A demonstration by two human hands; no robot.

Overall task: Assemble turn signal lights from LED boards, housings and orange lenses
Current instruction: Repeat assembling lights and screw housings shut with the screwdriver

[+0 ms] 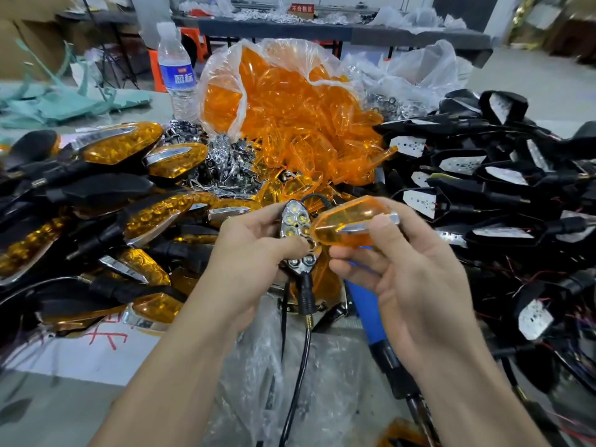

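My left hand (254, 253) grips a black housing with a chrome reflector and LED cells (295, 221); its stem and cable (304, 317) hang down toward me. My right hand (396, 262) pinches an orange lens (348, 222) with a chrome strip, tilted, its left tip touching the reflector's right edge. A clear bag of loose orange lenses (290, 101) stands behind my hands.
Finished orange-lensed lights (122, 146) are heaped at the left. Black housings with white LED boards (467, 166) pile up at the right. Chrome reflectors (225, 159) lie in the middle, a water bottle (177, 72) stands behind them, and a blue-handled tool (367, 314) lies under my right hand.
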